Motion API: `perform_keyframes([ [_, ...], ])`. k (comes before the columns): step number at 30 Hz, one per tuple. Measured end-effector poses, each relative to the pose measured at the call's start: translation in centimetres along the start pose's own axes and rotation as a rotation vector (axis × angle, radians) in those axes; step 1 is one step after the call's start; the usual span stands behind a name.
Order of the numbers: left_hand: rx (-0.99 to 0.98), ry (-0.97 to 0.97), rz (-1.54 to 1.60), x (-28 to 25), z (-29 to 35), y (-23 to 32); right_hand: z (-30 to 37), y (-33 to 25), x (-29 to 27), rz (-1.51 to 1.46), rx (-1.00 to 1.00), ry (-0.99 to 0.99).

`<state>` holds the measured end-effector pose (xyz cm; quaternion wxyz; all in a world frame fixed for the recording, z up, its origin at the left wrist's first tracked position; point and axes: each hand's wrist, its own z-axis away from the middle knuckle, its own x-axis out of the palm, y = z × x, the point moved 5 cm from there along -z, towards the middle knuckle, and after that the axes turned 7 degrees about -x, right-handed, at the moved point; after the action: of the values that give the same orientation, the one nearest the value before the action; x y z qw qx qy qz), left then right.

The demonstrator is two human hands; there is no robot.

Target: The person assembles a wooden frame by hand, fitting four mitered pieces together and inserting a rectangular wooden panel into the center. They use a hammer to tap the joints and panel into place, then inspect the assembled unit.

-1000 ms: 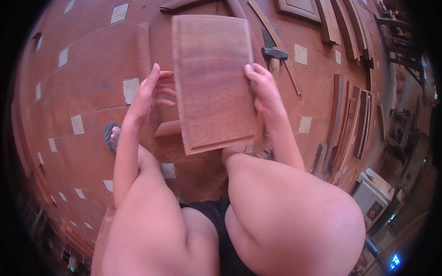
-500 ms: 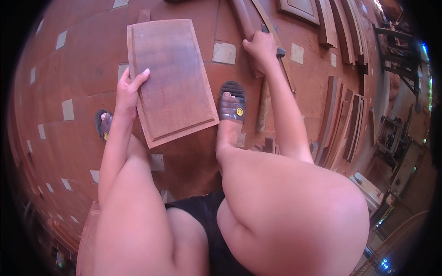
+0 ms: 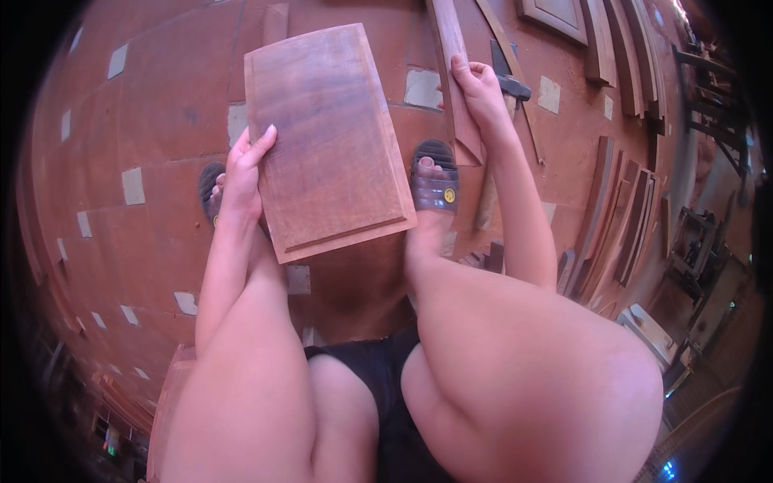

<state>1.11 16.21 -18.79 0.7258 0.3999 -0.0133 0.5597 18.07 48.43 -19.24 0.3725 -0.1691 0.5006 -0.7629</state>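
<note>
A reddish-brown wooden panel [image 3: 334,145] with bevelled edges is tilted up in front of me. My left hand [image 3: 245,173] grips its left edge, the thumb lying on its face and the fingers behind. Over on the right, my right hand [image 3: 483,97] is closed around a long wooden strip [image 3: 452,60], thumb on top, fingertips showing at its far side. The strip's near end is cut at an angle. Beside that hand lies a hammer [image 3: 514,87] with a dark head; its wooden handle [image 3: 488,197] runs toward me, partly hidden by my wrist.
A thin wooden lath [image 3: 515,80] lies beyond the hammer. Stacked boards [image 3: 612,209] and longer beams [image 3: 624,56] are at the right, near a framed panel [image 3: 555,16]. My sandalled feet [image 3: 435,177] rest on the reddish tiled floor [image 3: 173,105].
My right hand has turned and now grips the wooden strip, which it has raised slightly. The hammer head shows more clearly. The whole view has shifted, with the panel still in my left hand.
</note>
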Motion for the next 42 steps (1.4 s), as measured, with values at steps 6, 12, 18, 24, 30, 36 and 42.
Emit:
perform_keyframes([
  [6,-0.009,0.010,-0.032,-1.3,0.2,-0.2,4.2,2.7,2.4,-0.047,-0.022,0.105],
  [12,-0.016,-0.055,-0.005,-0.3,1.6,1.3,5.1,5.0,2.6,-0.365,0.063,-0.094],
  [18,0.105,0.039,-0.118,0.4,2.5,2.7,6.4,3.6,4.1,-0.312,0.061,-0.050],
  [24,0.098,0.064,-0.156,0.1,2.3,2.4,8.8,3.7,5.7,-0.263,0.010,0.037],
  [30,0.119,0.090,-0.210,-0.5,2.0,2.2,9.4,4.9,6.4,-0.267,-0.044,0.022],
  [36,0.105,0.100,-0.280,-0.8,1.9,1.5,10.1,5.8,7.0,-0.146,-0.029,0.015],
  [42,0.128,0.068,-0.287,-0.4,1.8,1.5,10.4,5.8,7.5,-0.174,-0.012,0.024],
])
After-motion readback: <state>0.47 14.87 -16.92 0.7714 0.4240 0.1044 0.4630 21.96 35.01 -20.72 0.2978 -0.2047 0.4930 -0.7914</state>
